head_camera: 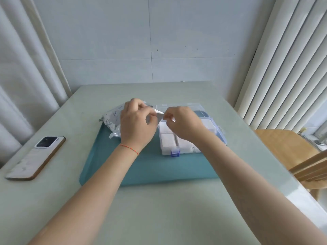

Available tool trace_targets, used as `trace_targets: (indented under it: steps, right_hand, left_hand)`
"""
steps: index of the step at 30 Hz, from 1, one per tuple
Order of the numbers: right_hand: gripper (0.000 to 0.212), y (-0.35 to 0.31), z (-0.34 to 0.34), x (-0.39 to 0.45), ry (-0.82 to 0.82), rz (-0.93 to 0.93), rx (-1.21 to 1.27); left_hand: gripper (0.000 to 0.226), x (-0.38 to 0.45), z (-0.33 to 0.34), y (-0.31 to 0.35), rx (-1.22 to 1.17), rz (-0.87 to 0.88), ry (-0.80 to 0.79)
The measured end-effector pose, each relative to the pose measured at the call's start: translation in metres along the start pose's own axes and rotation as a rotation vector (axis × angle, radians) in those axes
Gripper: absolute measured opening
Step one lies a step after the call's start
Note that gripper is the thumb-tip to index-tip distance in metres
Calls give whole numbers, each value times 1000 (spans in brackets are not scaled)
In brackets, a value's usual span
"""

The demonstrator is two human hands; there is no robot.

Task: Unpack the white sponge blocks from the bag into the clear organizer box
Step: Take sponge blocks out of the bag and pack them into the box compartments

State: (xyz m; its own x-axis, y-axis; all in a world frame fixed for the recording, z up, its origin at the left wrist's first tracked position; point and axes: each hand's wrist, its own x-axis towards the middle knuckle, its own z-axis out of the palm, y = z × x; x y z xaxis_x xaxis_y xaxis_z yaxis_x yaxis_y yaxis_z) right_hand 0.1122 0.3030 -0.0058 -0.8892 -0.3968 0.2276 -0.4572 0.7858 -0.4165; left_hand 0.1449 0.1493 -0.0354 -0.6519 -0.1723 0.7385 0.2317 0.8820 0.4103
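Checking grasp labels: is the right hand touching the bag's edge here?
Touching. The head view shows the right hand pinching the clear edge of the bag, opposite the left hand, above the organizer box.

The bag [113, 119] is thin, crinkly, glossy plastic film; the box [219, 133] is clear hard plastic with a blue clasp [175, 153]. The mat [150, 167] looks matt teal, the chair [286, 147] smooth pale wood.

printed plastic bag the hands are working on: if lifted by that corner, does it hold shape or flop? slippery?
Likely floppy: the bag is thin crinkled film, already slumped on the teal mat. Probably light, if it holds only sponge. Its glossy surface suggests slip, so both the left hand and right hand pinch its edge.
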Motion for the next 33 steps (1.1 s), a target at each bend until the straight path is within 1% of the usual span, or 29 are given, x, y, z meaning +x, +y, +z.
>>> trace_targets:
  steps: [2,4,7,9,11,14,18,22,25,28,30,32,33]
  right_hand:
    - [27,-22,16,9,-55,-9,1]
    - [25,-45,36,19,-129,-13,-101]
    - [39,-68,58,30,-276,9,-327]
    - [47,-76,69,36,-335,72,-400]
    - [42,-79,74,39,-349,118,-437]
    - [33,-85,74,41,-354,132,-457]
    - [33,-88,75,43,-384,158,-472]
    - [32,-87,72,40,-357,148,-448]
    - [30,-85,69,37,-320,161,-386]
    - [14,-79,53,35,-330,139,-238]
    - [20,-70,36,29,-339,159,-31]
    - [20,-60,20,18,-358,191,224]
    - [22,-53,14,14,-343,181,345]
  left_hand:
    - [15,1,-13,-19,50,-8,32]
    - [17,-1,-26,-41,40,-53,12]
    - [23,-6,-40,-57,-61,-135,-74]
    - [27,-6,-45,-60,-152,-191,-139]
    - [32,-7,-46,-60,-192,-209,-175]
    - [35,-6,-44,-62,-216,-209,-200]
    - [34,-6,-41,-62,-257,-223,-203]
    - [34,-6,-40,-60,-285,-252,-203]
    - [34,-8,-41,-61,-298,-259,-214]
    - [32,-9,-42,-62,-316,-274,-220]
    - [28,-9,-42,-61,-328,-275,-220]
    - [23,-10,-42,-58,-354,-304,-218]
    - [19,-10,-43,-56,-375,-327,-210]
